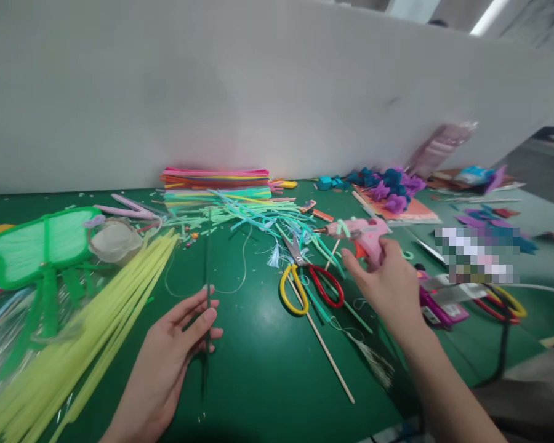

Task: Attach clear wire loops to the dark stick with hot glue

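Note:
My left hand (pixel 180 344) pinches a thin dark green stem (pixel 207 264), held roughly upright above the table; whether it is wire or a pipe cleaner I cannot tell. A pink glue gun (pixel 372 237) is in my right hand (pixel 390 289), its nozzle pointing left. Between the hands lie scissors (pixel 295 252) with one yellow and one red handle. A pale wooden stick (pixel 327 351) lies partly under them. Cut green and blue pipe cleaners (pixel 258 215) are scattered beyond, with a small light blue tassel (pixel 275 253) and a pale tassel (pixel 373 360) nearer me.
Yellow-green pipe cleaners (pixel 96 326) and a green winged frame (pixel 46 246) occupy the left side. Stacked coloured pipe cleaners (pixel 216 178) rest against the grey partition (pixel 212 86). Purple and blue pieces (pixel 392 187) are behind right. A dark cable (pixel 504 344) hangs at right.

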Demonstrator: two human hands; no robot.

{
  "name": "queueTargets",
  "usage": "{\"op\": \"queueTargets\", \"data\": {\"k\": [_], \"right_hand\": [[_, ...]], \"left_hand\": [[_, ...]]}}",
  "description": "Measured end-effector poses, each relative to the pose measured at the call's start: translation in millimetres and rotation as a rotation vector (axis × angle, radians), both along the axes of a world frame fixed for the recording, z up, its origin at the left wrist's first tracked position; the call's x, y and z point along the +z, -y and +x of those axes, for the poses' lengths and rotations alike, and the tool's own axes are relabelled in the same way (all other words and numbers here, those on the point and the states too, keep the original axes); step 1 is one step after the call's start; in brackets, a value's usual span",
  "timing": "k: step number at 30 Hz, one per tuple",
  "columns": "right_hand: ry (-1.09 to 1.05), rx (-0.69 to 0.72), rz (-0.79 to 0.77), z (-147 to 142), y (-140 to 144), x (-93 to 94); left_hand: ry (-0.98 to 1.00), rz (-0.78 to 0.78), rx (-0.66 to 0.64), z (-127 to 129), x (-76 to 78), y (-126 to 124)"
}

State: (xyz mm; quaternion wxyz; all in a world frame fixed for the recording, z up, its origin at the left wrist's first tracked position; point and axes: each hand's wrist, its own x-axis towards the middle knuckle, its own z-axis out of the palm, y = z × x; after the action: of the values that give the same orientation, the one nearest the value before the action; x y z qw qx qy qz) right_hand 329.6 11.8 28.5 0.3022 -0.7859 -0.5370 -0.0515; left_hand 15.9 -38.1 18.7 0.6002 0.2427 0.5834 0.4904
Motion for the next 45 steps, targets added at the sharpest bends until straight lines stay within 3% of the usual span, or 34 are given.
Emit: {"op": "queueTargets", "data": {"k": [4, 8, 13, 22, 45], "right_hand": [[0.031, 0.247, 0.225, -36, -1, 19.6], [0.085, 0.426, 0.252, -69, -6, 23.0], [0.158, 0.469, 0.245, -80, -14, 13.2], [0.293, 0.612, 0.367, -82, -9, -2.4], [0.354, 0.626, 0.384, -89, -6, -5.9]], "left_hand": [[0.01, 0.037, -0.107, -1, 2.8, -14], [0.039, 0.006, -0.125, 2, -7.2, -19], [0.076, -0.059, -0.111, 6, -18.7, -20], [0.061, -0.066, -0.079, 8, -14.6, -22], [0.076, -0.079, -0.07, 8, -13.5, -22]]}}
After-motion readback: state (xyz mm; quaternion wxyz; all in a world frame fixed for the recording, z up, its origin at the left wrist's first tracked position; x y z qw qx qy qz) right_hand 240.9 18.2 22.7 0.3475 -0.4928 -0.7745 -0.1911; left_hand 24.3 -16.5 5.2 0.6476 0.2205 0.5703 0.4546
